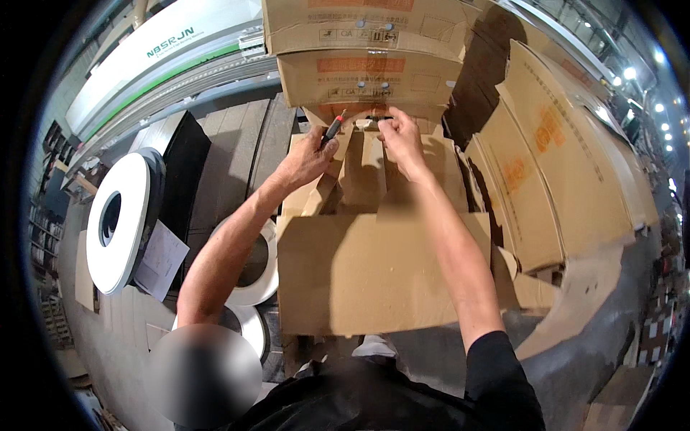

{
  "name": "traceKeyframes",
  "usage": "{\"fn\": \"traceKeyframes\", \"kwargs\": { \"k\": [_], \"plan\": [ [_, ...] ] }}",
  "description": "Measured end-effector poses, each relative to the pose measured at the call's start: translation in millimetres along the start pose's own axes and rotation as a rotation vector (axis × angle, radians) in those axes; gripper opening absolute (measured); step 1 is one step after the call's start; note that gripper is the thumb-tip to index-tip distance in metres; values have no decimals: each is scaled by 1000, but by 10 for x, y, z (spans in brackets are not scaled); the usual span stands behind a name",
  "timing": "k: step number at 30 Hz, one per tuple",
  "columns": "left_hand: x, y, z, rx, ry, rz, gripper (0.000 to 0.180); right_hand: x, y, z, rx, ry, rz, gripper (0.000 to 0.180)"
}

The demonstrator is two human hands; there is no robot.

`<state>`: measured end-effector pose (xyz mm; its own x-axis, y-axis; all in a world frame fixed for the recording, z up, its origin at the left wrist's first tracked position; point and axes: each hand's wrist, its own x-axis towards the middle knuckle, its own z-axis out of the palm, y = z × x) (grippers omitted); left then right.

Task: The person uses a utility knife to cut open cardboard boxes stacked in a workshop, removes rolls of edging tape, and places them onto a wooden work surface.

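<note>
My left hand (310,154) grips a small tool with a black and red handle (333,128), held against the top of an open cardboard box (374,273) in front of me. Beside it, my right hand (399,138) pinches a small cardboard flap (368,123) at the far edge of that box. Both hands work close together just below a stack of closed cardboard boxes (370,79). The near flap of the open box hangs toward me. What lies inside the box is hidden by folded cardboard.
Flattened cardboard sheets (553,165) lean at the right. Large white rolls of edge banding (118,219) stand at the left, with more rolls (259,287) under my left forearm. A long white and green machine (165,65) runs along the far left. A paper sheet (162,262) leans on the roll.
</note>
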<state>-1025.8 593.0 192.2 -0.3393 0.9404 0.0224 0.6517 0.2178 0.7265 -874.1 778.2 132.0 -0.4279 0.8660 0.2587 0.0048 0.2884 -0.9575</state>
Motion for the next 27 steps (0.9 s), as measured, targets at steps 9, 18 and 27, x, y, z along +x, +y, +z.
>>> {"fn": "traceKeyframes", "kwargs": {
  "k": [9,18,27],
  "plan": [
    [1070,170,-159,851,154,319,69,942,356,443,307,-9,73,58],
    [1489,528,-80,1097,73,388,96,1007,357,399,569,49,100,20],
    [1232,-13,-461,1290,211,278,62,1173,636,322,90,141,-112,31]
  ]
}}
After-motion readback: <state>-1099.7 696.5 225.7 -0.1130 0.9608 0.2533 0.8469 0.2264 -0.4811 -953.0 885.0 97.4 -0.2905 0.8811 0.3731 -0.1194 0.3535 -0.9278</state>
